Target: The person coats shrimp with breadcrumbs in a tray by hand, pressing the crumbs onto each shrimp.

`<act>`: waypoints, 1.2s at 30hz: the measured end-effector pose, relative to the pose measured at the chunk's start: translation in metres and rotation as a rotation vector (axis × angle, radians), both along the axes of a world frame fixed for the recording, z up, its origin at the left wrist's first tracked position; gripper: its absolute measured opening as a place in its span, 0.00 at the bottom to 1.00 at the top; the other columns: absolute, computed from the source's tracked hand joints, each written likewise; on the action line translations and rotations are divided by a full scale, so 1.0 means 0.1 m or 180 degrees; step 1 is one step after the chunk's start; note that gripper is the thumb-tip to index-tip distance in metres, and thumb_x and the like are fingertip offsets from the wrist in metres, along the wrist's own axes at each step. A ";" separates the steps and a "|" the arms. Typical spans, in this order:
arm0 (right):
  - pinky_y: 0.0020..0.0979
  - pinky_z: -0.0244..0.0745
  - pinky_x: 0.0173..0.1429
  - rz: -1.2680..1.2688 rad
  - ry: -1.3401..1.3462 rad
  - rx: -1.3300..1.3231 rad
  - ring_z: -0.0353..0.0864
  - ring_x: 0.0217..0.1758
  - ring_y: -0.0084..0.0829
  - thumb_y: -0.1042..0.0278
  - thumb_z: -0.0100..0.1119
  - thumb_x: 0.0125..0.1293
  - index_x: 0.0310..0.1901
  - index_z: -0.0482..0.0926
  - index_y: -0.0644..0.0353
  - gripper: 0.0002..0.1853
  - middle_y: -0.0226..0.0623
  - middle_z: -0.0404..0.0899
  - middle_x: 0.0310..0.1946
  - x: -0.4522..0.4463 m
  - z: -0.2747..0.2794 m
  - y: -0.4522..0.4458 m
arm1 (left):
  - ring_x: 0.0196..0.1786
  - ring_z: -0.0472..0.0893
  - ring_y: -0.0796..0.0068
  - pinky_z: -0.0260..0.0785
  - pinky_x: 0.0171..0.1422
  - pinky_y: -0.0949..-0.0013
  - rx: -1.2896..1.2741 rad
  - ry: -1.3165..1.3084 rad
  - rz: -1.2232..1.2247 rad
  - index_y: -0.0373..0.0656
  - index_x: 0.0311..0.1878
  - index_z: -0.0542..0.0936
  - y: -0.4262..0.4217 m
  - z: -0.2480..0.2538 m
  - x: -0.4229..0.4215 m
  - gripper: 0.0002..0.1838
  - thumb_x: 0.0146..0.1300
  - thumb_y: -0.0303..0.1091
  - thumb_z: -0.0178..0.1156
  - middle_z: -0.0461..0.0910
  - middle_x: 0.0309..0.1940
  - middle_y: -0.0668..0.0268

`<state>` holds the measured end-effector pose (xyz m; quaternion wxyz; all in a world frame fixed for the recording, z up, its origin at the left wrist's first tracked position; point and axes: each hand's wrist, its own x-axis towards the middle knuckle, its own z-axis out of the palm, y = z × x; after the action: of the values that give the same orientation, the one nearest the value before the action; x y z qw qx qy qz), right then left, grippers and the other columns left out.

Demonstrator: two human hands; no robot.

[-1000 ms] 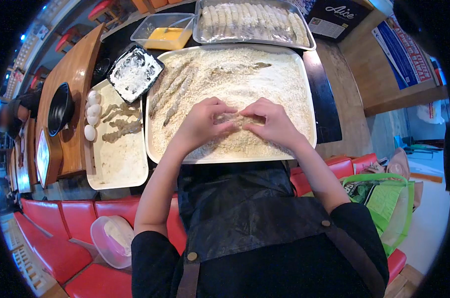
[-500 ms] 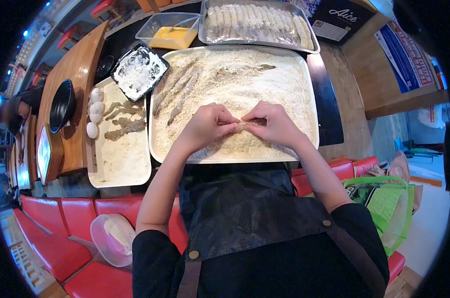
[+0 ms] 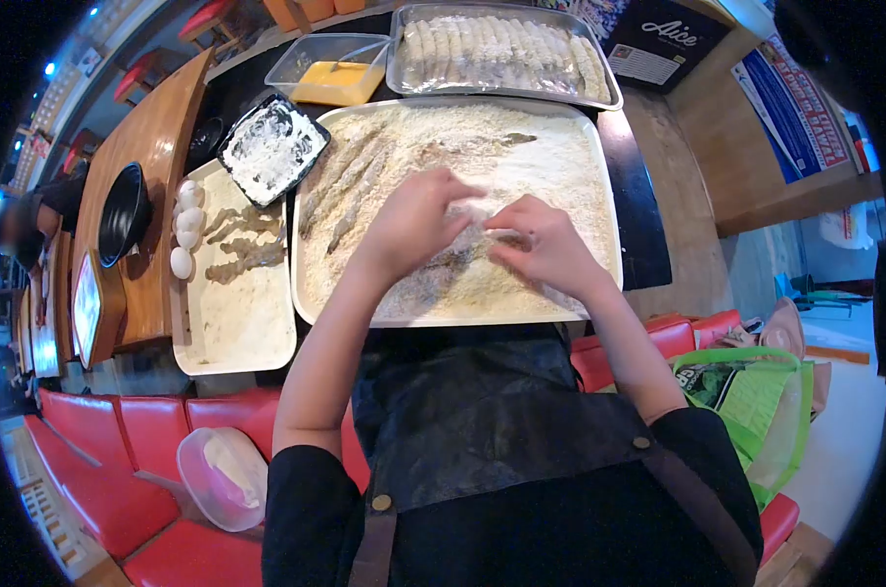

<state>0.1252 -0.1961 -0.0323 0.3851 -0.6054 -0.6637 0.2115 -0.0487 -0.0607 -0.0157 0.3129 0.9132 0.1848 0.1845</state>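
My left hand (image 3: pixel 415 225) hovers over a wide white tray (image 3: pixel 306 305) of pale breadcrumbs (image 3: pixel 545 201), thumb and fingers parted, fingertips blurred. Close by on the right, my right hand (image 3: pixel 543 245) is also over the crumbs, its thumb and forefinger apart. Neither hand visibly holds anything. The crumbs just under the hands look darker and disturbed; a shrimp there is partly hidden and hard to make out. Several crumb-dusted shrimp (image 3: pixel 350 186) lie along the tray's left side, and one shrimp tail (image 3: pixel 518 139) pokes out near the back right.
A smaller tray (image 3: pixel 232 338) at left holds raw shrimp (image 3: pixel 247 256) and several eggs (image 3: pixel 181 262). A black dish of white flour (image 3: pixel 274 152) overlaps it. Behind stand a tub of yellow egg mixture (image 3: pixel 333 83) and a metal tray (image 3: pixel 614 96) of coated shrimp. Another person is at far left.
My hands have come apart from a pinch on a shrimp. The left moved up and left, and the right slightly right; the shrimp is no longer between the fingertips.
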 end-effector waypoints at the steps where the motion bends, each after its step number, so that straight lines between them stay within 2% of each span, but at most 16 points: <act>1: 0.37 0.77 0.52 0.0107 0.0025 -0.0100 0.80 0.45 0.40 0.72 0.71 0.51 0.43 0.85 0.61 0.15 0.40 0.82 0.36 -0.02 0.01 0.00 | 0.47 0.81 0.53 0.72 0.55 0.59 -0.0127 0.0138 -0.0132 0.44 0.52 0.84 -0.03 -0.05 -0.09 0.19 0.55 0.29 0.68 0.81 0.42 0.54; 4: 0.37 0.76 0.52 0.0303 -0.0079 -0.0084 0.80 0.45 0.40 0.72 0.70 0.53 0.42 0.85 0.62 0.14 0.41 0.82 0.35 -0.08 -0.05 0.04 | 0.47 0.80 0.55 0.73 0.55 0.61 -0.0324 0.0339 -0.0063 0.44 0.51 0.84 -0.18 -0.03 -0.36 0.19 0.53 0.30 0.70 0.81 0.42 0.56; 7: 0.33 0.76 0.44 0.0340 -0.0101 0.0097 0.80 0.40 0.36 0.74 0.72 0.52 0.41 0.85 0.62 0.13 0.37 0.83 0.34 -0.15 -0.11 0.07 | 0.45 0.81 0.58 0.73 0.52 0.63 -0.0209 0.0164 0.0285 0.45 0.51 0.85 -0.24 -0.09 -0.61 0.19 0.53 0.31 0.71 0.82 0.39 0.58; 13: 0.35 0.76 0.46 0.0394 -0.0259 0.0145 0.81 0.41 0.38 0.73 0.72 0.52 0.40 0.86 0.63 0.12 0.39 0.83 0.32 -0.18 -0.24 0.15 | 0.36 0.80 0.66 0.73 0.40 0.67 -0.0257 0.0221 0.0757 0.45 0.44 0.88 -0.29 -0.33 -0.69 0.13 0.54 0.32 0.72 0.82 0.33 0.62; 16: 0.38 0.75 0.51 0.0455 -0.0289 -0.0011 0.79 0.45 0.41 0.68 0.69 0.55 0.40 0.85 0.63 0.12 0.40 0.82 0.34 -0.17 -0.25 0.15 | 0.33 0.80 0.67 0.73 0.38 0.67 -0.0224 0.0130 0.0856 0.45 0.42 0.88 -0.33 -0.32 -0.66 0.12 0.53 0.31 0.72 0.81 0.30 0.63; 19: 0.38 0.75 0.52 0.0287 -0.0284 0.0076 0.79 0.45 0.41 0.68 0.69 0.55 0.40 0.85 0.62 0.12 0.41 0.81 0.34 -0.19 -0.18 0.10 | 0.32 0.80 0.67 0.72 0.38 0.67 -0.0282 0.0180 0.0850 0.44 0.42 0.88 -0.32 -0.28 -0.66 0.13 0.52 0.32 0.73 0.81 0.29 0.63; 22: 0.36 0.77 0.48 0.0073 -0.0278 0.0383 0.82 0.42 0.39 0.72 0.70 0.55 0.44 0.85 0.61 0.14 0.41 0.83 0.37 -0.10 -0.15 0.07 | 0.30 0.79 0.67 0.72 0.37 0.67 0.0537 -0.0245 0.0713 0.43 0.44 0.87 -0.29 -0.22 -0.68 0.14 0.53 0.32 0.73 0.81 0.28 0.62; 25: 0.35 0.77 0.49 0.0327 -0.0305 -0.0234 0.82 0.45 0.39 0.72 0.71 0.54 0.46 0.85 0.60 0.16 0.41 0.82 0.37 0.01 -0.11 0.08 | 0.34 0.80 0.63 0.73 0.42 0.65 -0.0850 0.0451 0.0693 0.43 0.47 0.86 -0.27 -0.16 -0.73 0.16 0.54 0.33 0.72 0.81 0.32 0.60; 28: 0.35 0.77 0.49 0.0385 -0.0245 -0.0345 0.81 0.45 0.39 0.72 0.70 0.53 0.46 0.85 0.60 0.17 0.41 0.82 0.37 0.02 -0.13 0.10 | 0.40 0.80 0.59 0.72 0.48 0.63 -0.1059 0.0958 0.0840 0.44 0.49 0.86 -0.20 -0.06 -0.71 0.18 0.53 0.33 0.72 0.81 0.37 0.59; 31: 0.35 0.77 0.47 0.0378 -0.0297 0.0037 0.81 0.43 0.40 0.72 0.72 0.52 0.45 0.85 0.61 0.16 0.40 0.82 0.35 0.00 -0.13 0.13 | 0.44 0.79 0.58 0.72 0.51 0.62 0.0124 0.0362 0.0605 0.45 0.48 0.86 -0.14 -0.15 -0.72 0.19 0.51 0.33 0.72 0.81 0.40 0.59; 34: 0.35 0.77 0.46 0.0322 -0.0273 -0.0001 0.81 0.41 0.39 0.73 0.73 0.51 0.42 0.85 0.62 0.14 0.39 0.82 0.33 -0.03 -0.16 0.13 | 0.44 0.79 0.59 0.72 0.51 0.62 0.0259 0.0074 0.0410 0.45 0.48 0.86 -0.23 -0.15 -0.58 0.19 0.51 0.34 0.73 0.81 0.39 0.59; 36: 0.35 0.77 0.46 0.0306 -0.0219 -0.0059 0.80 0.41 0.39 0.73 0.73 0.51 0.40 0.85 0.63 0.13 0.39 0.81 0.33 -0.04 -0.20 0.13 | 0.41 0.81 0.61 0.74 0.47 0.63 0.0117 -0.0082 0.0372 0.44 0.45 0.87 -0.27 -0.27 -0.48 0.15 0.52 0.33 0.72 0.81 0.36 0.60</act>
<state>0.1212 -0.1828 -0.0520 0.3458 -0.5833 -0.7029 0.2149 -0.0965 -0.0878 -0.0422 0.2871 0.9040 0.2303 0.2176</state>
